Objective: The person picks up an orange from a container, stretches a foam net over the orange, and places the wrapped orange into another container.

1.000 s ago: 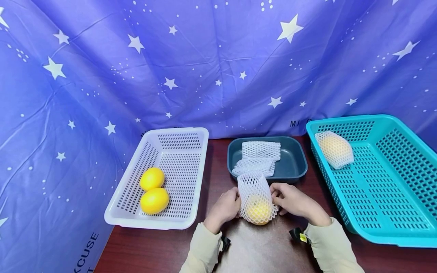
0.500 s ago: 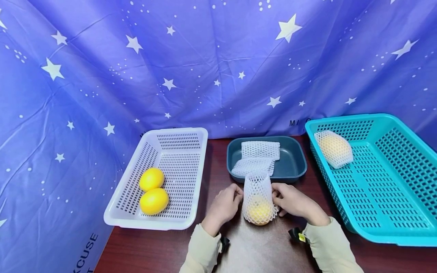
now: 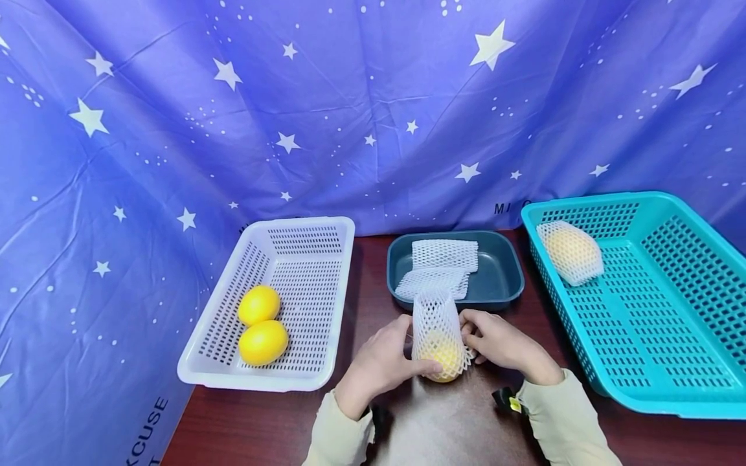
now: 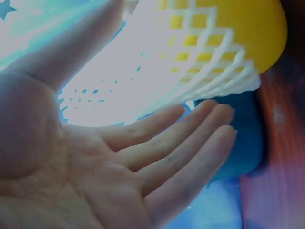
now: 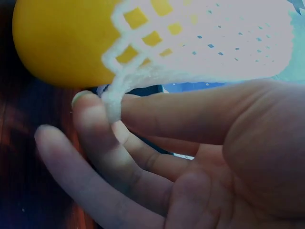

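Note:
A white foam net sleeve [image 3: 434, 317] covers most of a yellow oval fruit [image 5: 57, 43] on the table; the fruit's near end sticks out bare. My left hand [image 3: 381, 359] is at the left of the sleeve. Its thumb reaches across the fruit's front in the head view, and its fingers extend nearly straight beside the net in the left wrist view. On the other side, my right hand [image 3: 498, 340] pinches the sleeve's lower rim between thumb and fingers, drawing a strand out from the fruit in the right wrist view.
A white basket [image 3: 344, 291] at left holds two yellow fruits [image 3: 263, 343]. Behind the hands, a dark tray [image 3: 504, 278] contains more foam nets [image 3: 445, 255]. The teal basket [image 3: 641, 382] at right holds one netted fruit [image 3: 571, 252]. A starry blue curtain [image 3: 373, 97] hangs behind.
My left hand drew away from the sleeve's left side, then came back with its thumb across the fruit's front. The sleeve's upper end shifted slightly. My right hand kept pinching the rim.

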`<control>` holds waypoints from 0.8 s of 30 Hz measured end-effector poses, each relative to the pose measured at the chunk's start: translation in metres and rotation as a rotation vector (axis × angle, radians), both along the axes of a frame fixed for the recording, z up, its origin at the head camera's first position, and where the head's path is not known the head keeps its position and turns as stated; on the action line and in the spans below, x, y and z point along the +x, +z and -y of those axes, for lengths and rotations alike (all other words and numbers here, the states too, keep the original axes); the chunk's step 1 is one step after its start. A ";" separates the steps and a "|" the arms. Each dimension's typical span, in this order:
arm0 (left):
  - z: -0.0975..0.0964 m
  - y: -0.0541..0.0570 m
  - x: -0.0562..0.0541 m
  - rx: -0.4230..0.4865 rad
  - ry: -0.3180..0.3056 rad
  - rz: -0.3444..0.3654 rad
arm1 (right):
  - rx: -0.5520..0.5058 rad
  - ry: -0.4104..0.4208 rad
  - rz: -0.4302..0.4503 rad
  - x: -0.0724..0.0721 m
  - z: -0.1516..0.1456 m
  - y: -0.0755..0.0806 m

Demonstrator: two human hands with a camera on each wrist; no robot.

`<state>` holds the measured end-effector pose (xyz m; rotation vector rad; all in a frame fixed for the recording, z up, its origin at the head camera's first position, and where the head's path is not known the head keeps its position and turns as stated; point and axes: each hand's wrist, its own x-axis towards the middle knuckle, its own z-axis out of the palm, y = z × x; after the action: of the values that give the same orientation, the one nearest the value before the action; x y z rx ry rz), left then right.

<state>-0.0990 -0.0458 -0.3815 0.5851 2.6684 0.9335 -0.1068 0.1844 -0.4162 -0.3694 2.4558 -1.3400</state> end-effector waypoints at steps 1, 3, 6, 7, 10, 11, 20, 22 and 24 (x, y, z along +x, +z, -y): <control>-0.001 -0.001 -0.001 0.015 0.000 -0.004 | 0.018 0.014 -0.032 0.000 -0.001 0.001; -0.002 -0.003 -0.002 0.035 -0.004 -0.012 | 0.047 0.034 -0.101 -0.001 -0.004 0.003; -0.003 -0.005 -0.004 0.054 -0.010 -0.005 | 0.053 0.057 -0.177 0.001 -0.007 0.010; -0.003 -0.005 -0.004 0.057 -0.012 -0.001 | 0.041 0.069 -0.179 0.002 -0.008 0.013; -0.003 -0.005 -0.004 0.061 -0.017 0.007 | -0.013 0.141 -0.141 0.005 -0.011 0.022; -0.003 -0.005 -0.004 0.059 -0.023 0.007 | -0.028 0.171 -0.124 0.006 -0.011 0.025; -0.003 -0.009 -0.007 0.019 -0.053 -0.005 | -0.041 0.218 -0.065 0.007 -0.005 0.029; -0.004 -0.010 -0.007 0.014 -0.057 -0.002 | -0.054 0.224 -0.067 0.006 -0.004 0.026; -0.004 -0.010 -0.007 0.016 -0.060 0.005 | -0.072 0.233 -0.074 0.005 -0.004 0.024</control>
<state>-0.1063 -0.0421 -0.3918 0.6621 2.6258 0.9398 -0.1015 0.1881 -0.3924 -0.7106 2.3406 -1.3380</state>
